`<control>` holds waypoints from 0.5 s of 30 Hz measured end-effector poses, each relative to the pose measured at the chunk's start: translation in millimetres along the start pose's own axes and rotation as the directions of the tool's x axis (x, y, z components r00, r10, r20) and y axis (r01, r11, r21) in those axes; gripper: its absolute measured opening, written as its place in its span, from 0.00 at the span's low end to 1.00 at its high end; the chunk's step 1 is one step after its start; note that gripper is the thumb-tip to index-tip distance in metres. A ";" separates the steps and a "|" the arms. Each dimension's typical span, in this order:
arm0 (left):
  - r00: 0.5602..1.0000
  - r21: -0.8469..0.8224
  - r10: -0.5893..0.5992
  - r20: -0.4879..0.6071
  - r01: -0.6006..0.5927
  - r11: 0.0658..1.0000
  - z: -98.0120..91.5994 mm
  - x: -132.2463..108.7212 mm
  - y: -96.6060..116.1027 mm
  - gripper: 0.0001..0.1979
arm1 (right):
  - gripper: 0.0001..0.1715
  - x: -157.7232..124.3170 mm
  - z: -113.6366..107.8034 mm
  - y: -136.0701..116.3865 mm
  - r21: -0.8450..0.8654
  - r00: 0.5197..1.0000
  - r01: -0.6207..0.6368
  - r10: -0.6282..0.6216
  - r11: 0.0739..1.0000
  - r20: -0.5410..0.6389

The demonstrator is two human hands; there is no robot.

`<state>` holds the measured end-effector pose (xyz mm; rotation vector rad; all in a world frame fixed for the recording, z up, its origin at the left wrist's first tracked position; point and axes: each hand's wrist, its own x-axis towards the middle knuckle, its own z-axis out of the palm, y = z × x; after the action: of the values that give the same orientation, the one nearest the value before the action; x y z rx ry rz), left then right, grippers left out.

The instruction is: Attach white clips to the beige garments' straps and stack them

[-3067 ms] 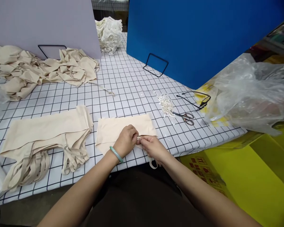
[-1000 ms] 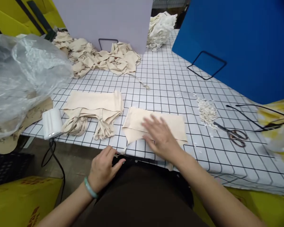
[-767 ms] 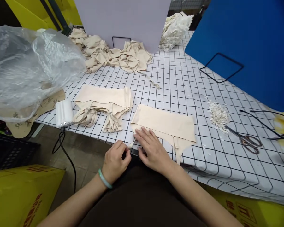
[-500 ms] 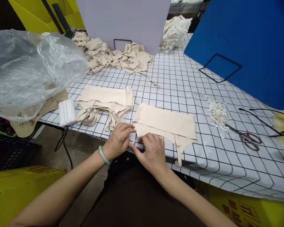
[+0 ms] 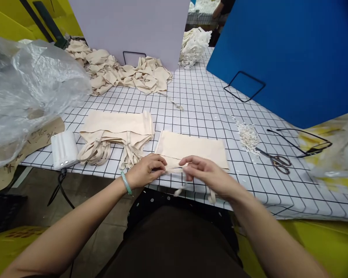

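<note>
A flat beige garment [image 5: 191, 148] lies near the front edge of the grid-patterned table [image 5: 208, 108]. My left hand [image 5: 146, 172], with a green bracelet on the wrist, pinches the garment's near left edge. My right hand [image 5: 208, 173] is beside it, fingers curled around a thin beige strap [image 5: 179, 190] that hangs over the table edge. To the left of the garment sits a neat stack of the same beige garments [image 5: 116, 133], straps toward me.
A loose heap of beige garments [image 5: 121, 73] lies at the back by a white board, with a white pile [image 5: 194, 46] behind. Scissors [image 5: 275, 160] and small white scraps [image 5: 248, 135] lie right. A white box [image 5: 64, 148] and clear plastic bag [image 5: 29, 92] sit left. A blue board [image 5: 284, 54] stands right.
Both hands moved from my lap and the cloth's surface to the garment's near edge. My right hand has shifted rightward along the strap since half a second ago.
</note>
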<state>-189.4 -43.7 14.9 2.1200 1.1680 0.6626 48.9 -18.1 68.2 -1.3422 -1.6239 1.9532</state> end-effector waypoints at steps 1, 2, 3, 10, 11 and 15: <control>1.000 0.005 -0.004 0.005 0.004 1.000 0.4 0.0 -1.3 0.05 | 0.20 -1.9 -17.9 -3.4 -0.042 1.000 -0.019 0.019 0.999 -0.012; 1.000 0.009 -0.004 0.011 0.004 1.000 0.6 -0.3 -2.9 0.05 | 0.20 -3.2 -34.9 -6.3 -0.081 0.999 -0.030 0.028 0.996 -0.033; 1.000 0.014 -0.002 0.016 0.002 1.000 0.3 -0.8 -4.5 0.05 | 0.19 -4.1 -50.2 -8.8 -0.119 0.998 -0.034 0.027 0.992 -0.059; 0.989 -0.012 0.050 -0.138 -0.053 0.999 -11.7 14.0 23.9 0.09 | 0.18 -5.6 -73.5 -34.3 -0.404 0.996 0.061 -0.083 0.913 -0.036; 0.980 -0.053 0.038 -0.194 -0.049 0.997 -13.0 21.8 33.6 0.12 | 0.17 -5.6 -67.3 -40.4 -0.428 0.993 0.112 -0.114 0.897 0.021; 0.993 -0.398 -0.076 -0.085 0.036 0.917 -8.0 55.2 61.6 0.10 | 0.12 -5.7 -44.6 -59.2 -0.437 0.967 0.253 -0.222 0.863 0.122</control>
<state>-134.0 -19.2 71.9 1.7229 1.0382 0.9032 66.5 25.9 125.5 -1.1490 -2.2572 1.5485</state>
